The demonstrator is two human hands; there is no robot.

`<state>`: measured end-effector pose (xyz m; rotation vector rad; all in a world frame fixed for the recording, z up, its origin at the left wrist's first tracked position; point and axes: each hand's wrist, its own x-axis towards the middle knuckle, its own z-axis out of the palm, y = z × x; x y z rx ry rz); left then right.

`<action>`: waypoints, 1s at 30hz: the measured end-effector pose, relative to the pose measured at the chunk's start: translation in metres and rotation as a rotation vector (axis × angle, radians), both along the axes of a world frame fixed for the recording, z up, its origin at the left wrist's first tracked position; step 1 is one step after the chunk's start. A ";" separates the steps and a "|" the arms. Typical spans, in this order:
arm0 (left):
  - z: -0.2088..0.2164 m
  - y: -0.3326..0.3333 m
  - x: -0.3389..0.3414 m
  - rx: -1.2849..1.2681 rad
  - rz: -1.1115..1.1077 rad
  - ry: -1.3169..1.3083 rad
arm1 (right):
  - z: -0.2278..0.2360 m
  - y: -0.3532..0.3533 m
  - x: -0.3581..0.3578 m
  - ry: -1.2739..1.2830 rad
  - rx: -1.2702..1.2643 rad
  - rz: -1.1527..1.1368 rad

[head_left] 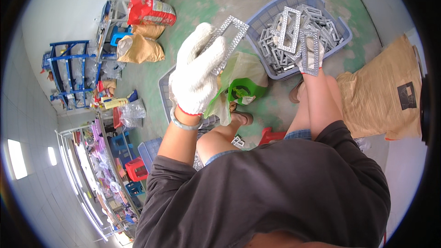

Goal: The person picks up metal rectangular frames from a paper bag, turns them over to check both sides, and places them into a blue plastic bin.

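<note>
Raised at the centre left, my left hand point(193, 71) in a white knitted glove is closed on a silver rectangular metal frame point(240, 40), gripped by one long side. My right hand point(317, 55), also gloved, is over the blue-grey plastic basket point(347, 36) at the upper right. Its fingers are closed on a similar metal frame point(304, 55), which partly covers them. A second frame point(283, 28) stands up beside it, and whether the fingers touch that one I cannot tell. Many such frames point(271, 48) lie heaped in the basket.
Between the baskets stands a bright green container point(257, 93) with a translucent plastic bag point(243, 66). Another basket point(164, 85) is partly hidden behind my left hand. A large brown sack point(376, 92) sits at right. Loaded shelves point(98, 156) and red-and-white sacks point(151, 13) line the left.
</note>
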<state>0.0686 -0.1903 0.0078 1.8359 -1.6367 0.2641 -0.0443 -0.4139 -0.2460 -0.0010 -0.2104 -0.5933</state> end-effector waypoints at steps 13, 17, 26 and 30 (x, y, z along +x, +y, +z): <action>0.007 0.065 -0.007 -0.102 0.400 -0.317 | -0.016 0.011 0.010 0.177 0.006 0.011; 0.003 0.091 0.007 -0.112 0.484 -0.322 | -0.001 0.018 0.009 0.156 -0.065 -0.006; -0.033 0.206 0.095 -0.131 0.848 0.150 | 0.032 0.029 0.016 -0.141 -0.065 0.212; -0.049 0.237 0.128 0.239 1.328 0.412 | 0.007 0.026 0.016 0.197 -0.177 0.009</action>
